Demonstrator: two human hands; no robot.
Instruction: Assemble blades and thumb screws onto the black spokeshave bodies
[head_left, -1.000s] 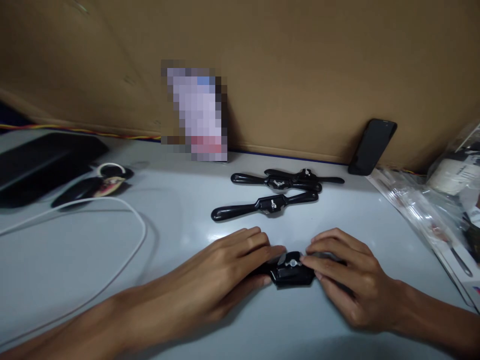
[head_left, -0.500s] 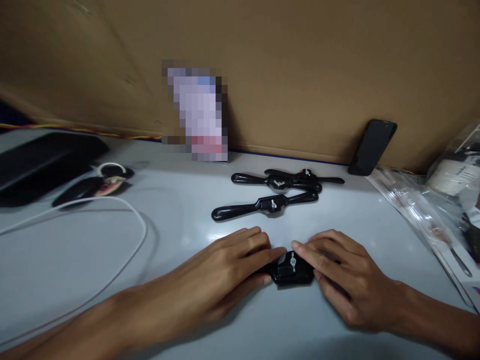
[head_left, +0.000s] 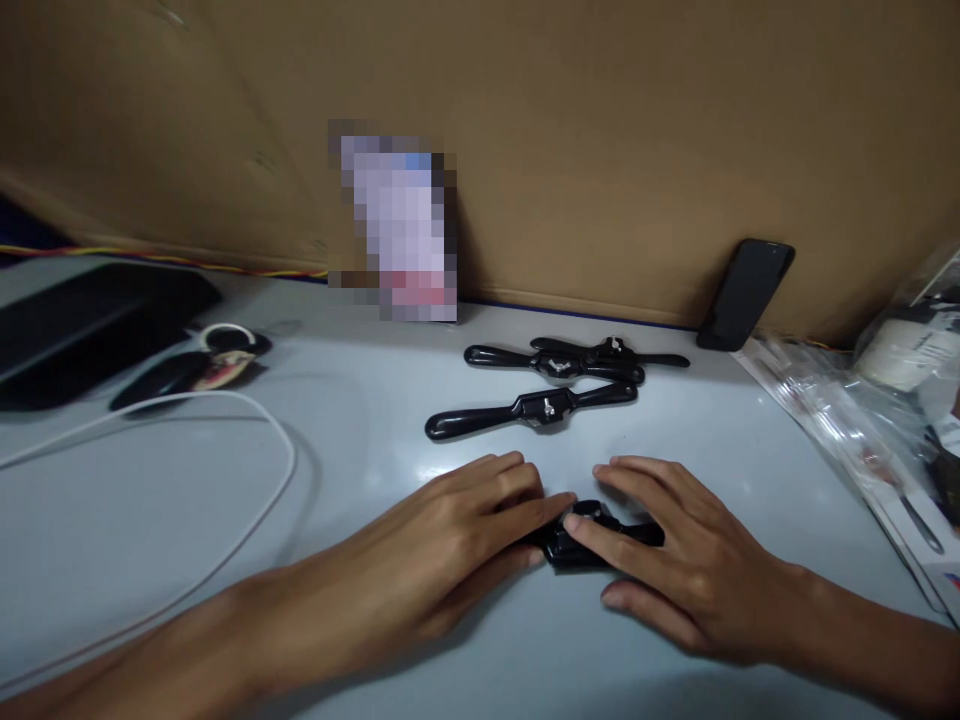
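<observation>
A black spokeshave (head_left: pixel 579 552) lies on the table between my hands, its middle partly covered by fingers. My left hand (head_left: pixel 472 540) is closed around its left handle, with the index fingertip resting on the body. My right hand (head_left: pixel 686 560) has its fingers spread over the right side. Its index fingertip touches the middle of the body and hides the metal thumbscrew. The right handle shows under that hand, not gripped. Beyond my hands lie more black spokeshaves: one nearest (head_left: pixel 544 407), and behind it a crossing pair (head_left: pixel 559 366), all with silvery thumbscrews.
A dark phone (head_left: pixel 745 295) leans against the cardboard wall (head_left: pixel 585 150). Clear plastic packages (head_left: pixel 862 450) lie at the right. To the left are a white cable (head_left: pixel 277 440), keys with a ring (head_left: pixel 225 340) and a black case-like object (head_left: pixel 105 325). A blurred-out item (head_left: pixel 405 230) stands at the back.
My right hand has released its hold on the right handle and spread its fingers; its index fingertip has moved left onto the thumbscrew area. My left hand stays in place.
</observation>
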